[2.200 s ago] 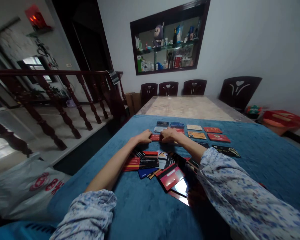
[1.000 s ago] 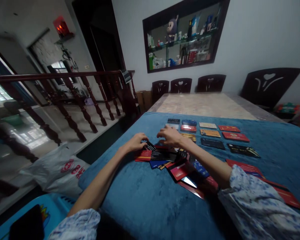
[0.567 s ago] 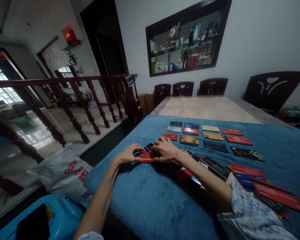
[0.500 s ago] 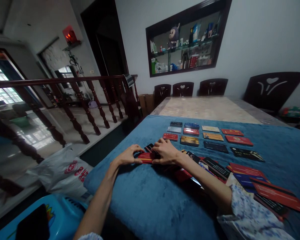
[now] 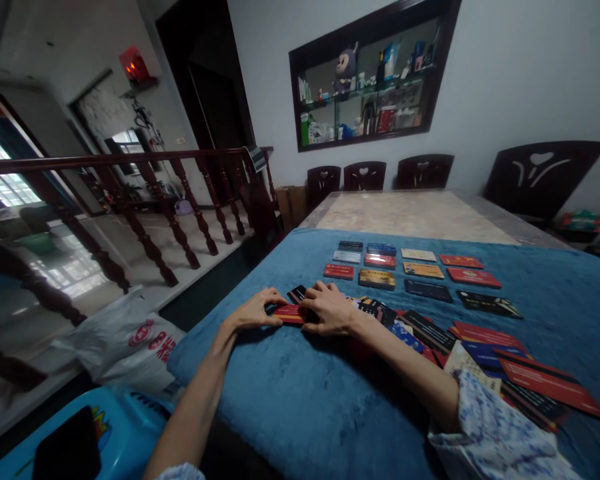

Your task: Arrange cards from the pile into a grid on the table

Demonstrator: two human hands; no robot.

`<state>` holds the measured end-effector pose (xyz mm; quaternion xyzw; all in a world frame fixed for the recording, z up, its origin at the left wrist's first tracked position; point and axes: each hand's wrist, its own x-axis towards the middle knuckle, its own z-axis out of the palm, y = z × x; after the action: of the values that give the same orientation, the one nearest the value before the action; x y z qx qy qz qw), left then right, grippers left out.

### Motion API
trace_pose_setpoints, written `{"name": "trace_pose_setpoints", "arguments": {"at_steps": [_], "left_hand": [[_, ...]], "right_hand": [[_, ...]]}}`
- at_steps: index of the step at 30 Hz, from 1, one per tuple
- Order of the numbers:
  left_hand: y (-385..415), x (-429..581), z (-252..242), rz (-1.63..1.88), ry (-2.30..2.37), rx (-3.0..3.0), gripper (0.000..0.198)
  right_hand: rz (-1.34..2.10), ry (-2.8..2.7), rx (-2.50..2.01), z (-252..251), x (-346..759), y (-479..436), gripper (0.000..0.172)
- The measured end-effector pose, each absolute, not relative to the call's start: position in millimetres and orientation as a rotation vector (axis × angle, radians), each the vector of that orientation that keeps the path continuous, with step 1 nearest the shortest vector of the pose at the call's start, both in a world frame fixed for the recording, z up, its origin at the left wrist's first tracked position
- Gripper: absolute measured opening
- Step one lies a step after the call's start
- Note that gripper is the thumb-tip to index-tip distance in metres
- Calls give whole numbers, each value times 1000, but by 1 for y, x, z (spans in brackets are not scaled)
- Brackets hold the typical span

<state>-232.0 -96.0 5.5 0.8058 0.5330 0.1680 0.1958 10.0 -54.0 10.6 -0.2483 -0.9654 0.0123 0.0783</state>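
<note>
A small stack of red cards (image 5: pixel 289 315) lies on the blue cloth between my two hands. My left hand (image 5: pixel 256 312) has its thumb and fingers closed around the stack's left end. At the other end, my right hand (image 5: pixel 327 309) curls over the stack, its fingertips pressed along the edges. Just behind them a dark card (image 5: pixel 297 293) is partly covered by my right fingers. Neat card stacks stand in rows beyond, among them a gold stack (image 5: pixel 377 279) and a black stack (image 5: pixel 487 303). Loose cards (image 5: pixel 430 333) overlap in a spread beside and beyond my right forearm.
The blue cloth (image 5: pixel 290 393) covers the near part of the table, with bare stone tabletop (image 5: pixel 390 215) behind. A blue plastic stool (image 5: pixel 125 433) bearing a dark phone (image 5: pixel 67 447) stands at lower left. Nearby are a white plastic bag (image 5: pixel 130 340) and wooden railing (image 5: pixel 165 260).
Both hands stay at the red stack with little movement. The right forearm sits slightly lower and further left, and the whole view has shifted a little.
</note>
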Motion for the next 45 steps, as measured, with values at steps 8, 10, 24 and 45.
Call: {"name": "trace_pose_setpoints", "arguments": {"at_steps": [8,10,24,45], "left_hand": [[-94,-240,5,684,1350,2068,30],[-94,-239,5,734,1349,2049,31],[-88,-230,-4,918,1482,2060,24],[-78,-219,-15,1196,1606,2024,26]], "right_hand": [[86,-2744,-685,5,11,-48,25],[56,-2712,-683,3,10,-46,27],[109,-2566,-943,-4,9,-36,24],[-206,-2573,-917,-5,8,-41,35]]}}
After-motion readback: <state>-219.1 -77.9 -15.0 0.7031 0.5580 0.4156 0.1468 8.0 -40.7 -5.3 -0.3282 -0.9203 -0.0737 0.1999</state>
